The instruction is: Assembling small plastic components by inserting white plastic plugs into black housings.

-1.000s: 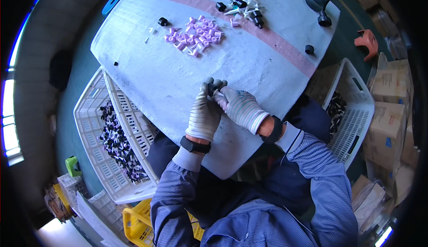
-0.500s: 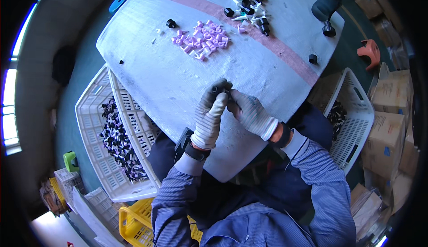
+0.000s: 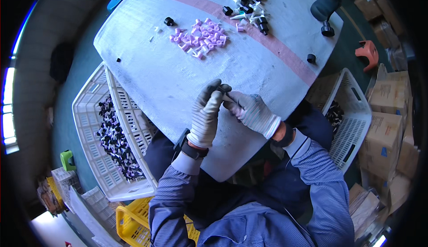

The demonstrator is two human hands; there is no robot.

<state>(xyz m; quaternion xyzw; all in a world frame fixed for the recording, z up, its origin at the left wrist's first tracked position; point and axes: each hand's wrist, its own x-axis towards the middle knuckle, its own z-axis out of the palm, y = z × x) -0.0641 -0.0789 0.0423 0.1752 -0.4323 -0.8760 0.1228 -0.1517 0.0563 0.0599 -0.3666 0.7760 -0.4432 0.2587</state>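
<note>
My gloved left hand [image 3: 206,115] and gloved right hand [image 3: 253,113] meet above the near half of the white-covered table [image 3: 156,86]. Pinched in my left fingers is a small black cap [image 3: 225,88], partly hidden by the dark glove tips. My right fingertips close at the same spot, around a small pale piece [image 3: 228,98] pointing toward the cap; its full shape is hidden. Beyond my hands lies a loose pile of pink plastic nozzles [image 3: 207,37]. Farther right is a heap of white pointed nozzles [image 3: 240,16] mixed with black caps [image 3: 246,9].
A black bottle-like object [image 3: 325,6] stands at the far right corner, with a single black cap [image 3: 311,58] nearer. White crates hold assembled parts at left [image 3: 118,140] and dark parts at right [image 3: 334,113]. A yellow basket [image 3: 129,222] and cardboard boxes [image 3: 381,131] flank me.
The right fingers have shifted slightly at the black cap, and a pale piece now shows between the hands. The whole view has drifted slightly; the piles look unchanged.
</note>
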